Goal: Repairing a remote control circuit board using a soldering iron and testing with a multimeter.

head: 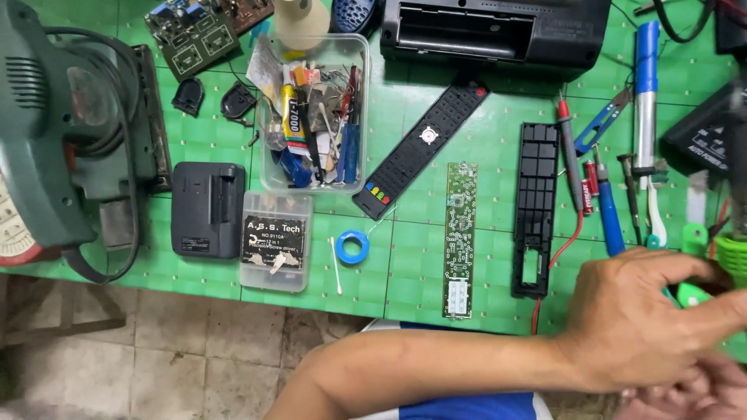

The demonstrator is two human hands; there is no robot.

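Green gridded workbench top, crowded: long green circuit board, black remote front and black remote back shell side by side; clear plastic tub of oddments; small blue solder spool; black charger block; clear screwdriver-bit case.

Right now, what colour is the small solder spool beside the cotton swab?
Blue. The solder spool shows best in the head view, on the green table.
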